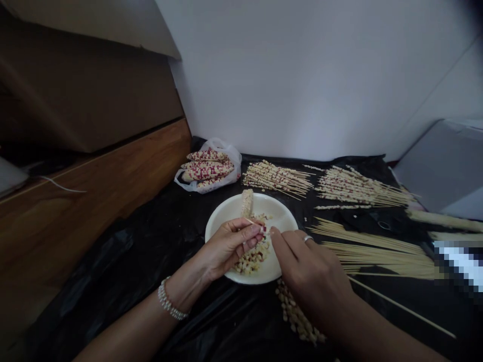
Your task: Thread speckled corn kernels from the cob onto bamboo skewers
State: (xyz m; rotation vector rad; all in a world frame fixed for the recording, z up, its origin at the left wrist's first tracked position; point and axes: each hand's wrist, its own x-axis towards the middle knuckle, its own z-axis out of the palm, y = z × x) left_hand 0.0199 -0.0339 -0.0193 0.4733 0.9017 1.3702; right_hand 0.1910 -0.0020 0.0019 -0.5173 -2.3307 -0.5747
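Note:
Over the white bowl (215,213), my left hand (232,246) pinches small red and pale corn kernels (263,229) at the end of a bamboo skewer (402,306). The skewer's thin tip pokes out past the left fingers. My right hand (307,259) is closed around the same skewer, whose far end comes out below the wrist toward the lower right. The right fingertips are close to the left ones and partly hidden. Inside the bowl lie loose kernels (249,262) and a stripped corn cob (247,202) leaning on the back rim.
A plastic bag of speckled corn cobs (209,168) sits behind. Two piles of kernel-threaded skewers (277,177) (350,186) lie at the back right, with bare skewers (377,256) nearer. More kernels (298,314) rest on the black plastic sheet (151,251). A wooden board (113,186) borders the left.

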